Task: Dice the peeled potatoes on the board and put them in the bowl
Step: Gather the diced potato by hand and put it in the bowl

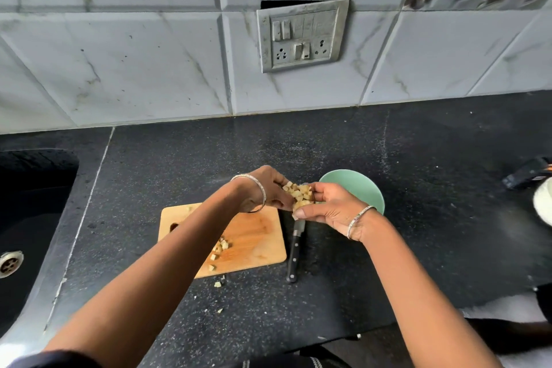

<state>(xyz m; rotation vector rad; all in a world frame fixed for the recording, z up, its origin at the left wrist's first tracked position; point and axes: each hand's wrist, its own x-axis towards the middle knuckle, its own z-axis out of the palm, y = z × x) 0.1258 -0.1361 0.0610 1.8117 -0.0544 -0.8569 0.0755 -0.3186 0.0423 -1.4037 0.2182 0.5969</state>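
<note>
Now we had left hand (263, 192) and right hand (327, 207) cupped round potato dice (301, 194) just beside the bowl (363, 188). Next, we reckoned: tip them in.

Both forearms are bare up to the elbow. A thin silver left bangle (263, 194) rings the wrist behind the left hand (263, 185); a matching right bangle (354, 219) sits behind the right hand (327, 207). A dark sleeve (59, 360) covers the left upper arm.

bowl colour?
Pale mint green round bowl, seen in the head view, right of the wooden cutting board.
</note>
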